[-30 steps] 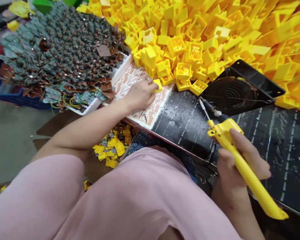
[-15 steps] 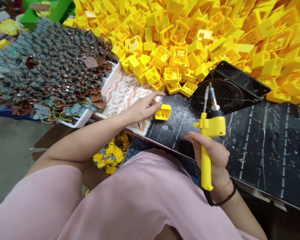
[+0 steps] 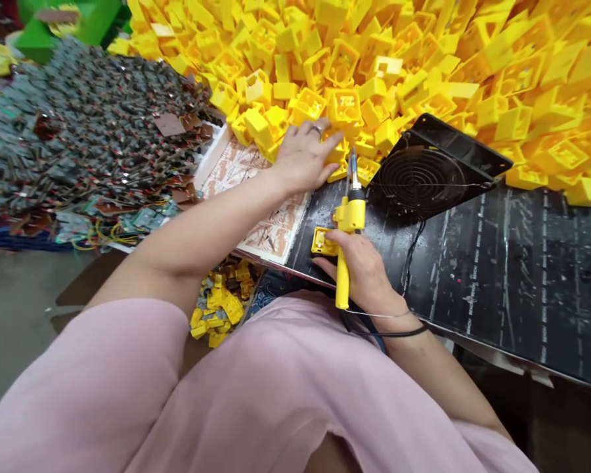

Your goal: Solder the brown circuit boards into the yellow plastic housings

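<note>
Yellow soldering iron (image 3: 349, 220) clenched tight in the right hand (image 3: 362, 269), a yellow plastic box (image 3: 324, 242) sitting just beside it on the black mat (image 3: 453, 263), and the open left hand (image 3: 303, 157) resting against the yellow pile (image 3: 414, 72)!

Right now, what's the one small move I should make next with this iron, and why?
Probably tilt the soldering iron in your right hand away from your left hand. Its tip points up close beside those fingers, which rest by the yellow plastic housings, while another housing lies on the black mat by your right hand.
</note>
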`<action>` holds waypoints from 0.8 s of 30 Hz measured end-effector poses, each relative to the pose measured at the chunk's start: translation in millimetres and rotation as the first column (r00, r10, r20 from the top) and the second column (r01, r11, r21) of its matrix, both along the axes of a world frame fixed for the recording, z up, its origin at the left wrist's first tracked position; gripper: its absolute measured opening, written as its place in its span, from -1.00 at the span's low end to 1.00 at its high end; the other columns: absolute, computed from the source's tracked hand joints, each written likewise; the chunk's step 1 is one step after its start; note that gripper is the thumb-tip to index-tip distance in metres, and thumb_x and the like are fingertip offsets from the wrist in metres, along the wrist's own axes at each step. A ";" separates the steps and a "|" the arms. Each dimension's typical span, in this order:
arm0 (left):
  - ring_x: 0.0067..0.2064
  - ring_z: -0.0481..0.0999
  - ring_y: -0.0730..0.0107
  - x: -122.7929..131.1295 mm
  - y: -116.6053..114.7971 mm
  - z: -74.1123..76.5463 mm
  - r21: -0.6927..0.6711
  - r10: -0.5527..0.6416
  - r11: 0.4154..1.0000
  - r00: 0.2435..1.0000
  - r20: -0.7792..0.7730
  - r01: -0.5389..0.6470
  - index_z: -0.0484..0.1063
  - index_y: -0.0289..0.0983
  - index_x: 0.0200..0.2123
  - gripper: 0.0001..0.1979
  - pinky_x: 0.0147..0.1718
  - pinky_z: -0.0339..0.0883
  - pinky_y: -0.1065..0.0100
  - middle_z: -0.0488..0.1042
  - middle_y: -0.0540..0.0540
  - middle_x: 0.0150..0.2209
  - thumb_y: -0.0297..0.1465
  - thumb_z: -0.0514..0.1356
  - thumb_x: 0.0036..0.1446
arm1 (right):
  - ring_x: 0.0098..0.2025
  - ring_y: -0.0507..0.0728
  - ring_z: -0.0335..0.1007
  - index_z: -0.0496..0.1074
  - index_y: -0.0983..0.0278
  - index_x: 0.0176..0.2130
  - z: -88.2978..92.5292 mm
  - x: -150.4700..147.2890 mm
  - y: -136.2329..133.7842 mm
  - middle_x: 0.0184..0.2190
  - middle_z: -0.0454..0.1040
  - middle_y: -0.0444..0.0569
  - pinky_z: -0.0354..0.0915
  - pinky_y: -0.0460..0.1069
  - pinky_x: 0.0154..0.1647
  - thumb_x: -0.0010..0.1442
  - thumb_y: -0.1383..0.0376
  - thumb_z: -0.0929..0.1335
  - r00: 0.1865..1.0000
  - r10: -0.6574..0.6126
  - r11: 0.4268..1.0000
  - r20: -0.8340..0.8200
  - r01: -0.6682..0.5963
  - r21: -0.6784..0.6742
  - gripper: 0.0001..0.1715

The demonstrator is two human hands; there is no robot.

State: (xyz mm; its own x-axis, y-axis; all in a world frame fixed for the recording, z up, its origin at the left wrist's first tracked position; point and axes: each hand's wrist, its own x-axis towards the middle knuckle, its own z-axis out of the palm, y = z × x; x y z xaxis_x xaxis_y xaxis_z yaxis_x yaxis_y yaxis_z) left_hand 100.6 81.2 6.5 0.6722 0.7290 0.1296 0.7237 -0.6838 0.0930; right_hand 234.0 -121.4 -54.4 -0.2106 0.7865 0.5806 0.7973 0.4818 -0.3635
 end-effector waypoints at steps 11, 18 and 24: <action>-0.04 0.58 -0.15 -66.9 -106.3 8.8 -0.021 -0.070 0.998 0.924 -0.377 0.067 0.33 -0.17 0.37 -0.35 -0.21 0.39 0.11 0.61 -0.38 -0.07 0.04 0.10 0.36 | -0.23 0.18 0.55 0.36 0.12 0.15 3.3 25.2 -16.4 -0.23 0.58 -0.07 0.48 0.05 -0.12 0.31 0.18 0.48 1.000 -0.011 0.999 -0.005 0.010 -0.038 -0.53; 0.06 0.61 -0.06 -86.3 -105.9 28.8 -0.289 -0.223 0.952 0.875 -0.430 0.100 0.03 -0.21 0.51 -0.22 -0.07 0.44 0.17 0.58 -0.32 0.09 -0.02 0.11 0.37 | -0.04 0.24 0.57 0.36 0.18 0.16 2.4 21.2 -16.0 -0.11 0.59 0.02 0.49 0.15 0.08 0.28 0.16 0.50 0.999 0.050 0.995 -0.008 -0.051 -0.090 -0.47; 0.32 0.41 0.16 -101.4 -86.7 10.9 -0.346 -0.546 0.810 0.824 -0.153 0.473 0.20 -0.13 0.43 -0.41 0.22 0.32 0.23 0.24 -0.23 0.44 -0.45 0.06 0.37 | -0.05 0.18 0.62 0.35 0.17 0.14 3.2 23.2 -21.8 -0.15 0.62 -0.05 0.52 0.08 0.07 0.30 0.30 0.48 0.999 0.035 0.998 -0.005 -0.035 -0.051 -0.54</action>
